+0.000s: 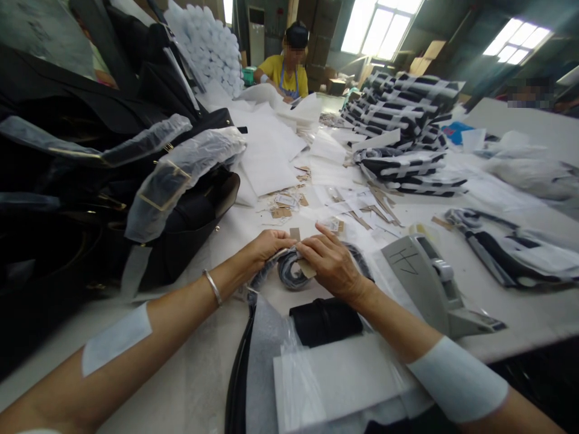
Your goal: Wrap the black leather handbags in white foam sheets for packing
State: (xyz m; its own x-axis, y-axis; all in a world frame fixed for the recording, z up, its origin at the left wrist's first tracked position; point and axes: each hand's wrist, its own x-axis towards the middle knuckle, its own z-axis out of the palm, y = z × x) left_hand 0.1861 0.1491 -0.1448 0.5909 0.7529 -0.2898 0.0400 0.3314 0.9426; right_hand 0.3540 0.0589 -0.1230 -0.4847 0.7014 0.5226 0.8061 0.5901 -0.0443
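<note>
Just ahead of me on the white table lies a dark handbag (239, 367) partly covered with thin white wrapping sheets. At its top a coiled dark strap (293, 269) in clear film sits between my hands. My left hand (271, 244) pinches the film-wrapped strap's upper left side, fingers closed. Curved over its right side is my right hand (332, 262), fingers bent, with a small tan card tag (308, 269) at its fingertips. Another tan tag (295, 234) stands up between the two hands. Below them a black rolled piece (326, 321) rests on the bag.
Black handbags (181, 223) with film-wrapped handles crowd the left. A grey tape dispenser (420, 277) stands right of my right hand. Beyond are loose tags (283, 211), white foam sheets (271, 144) and a pile of checked bags (402, 120). A co-worker in yellow (289, 72) sits across.
</note>
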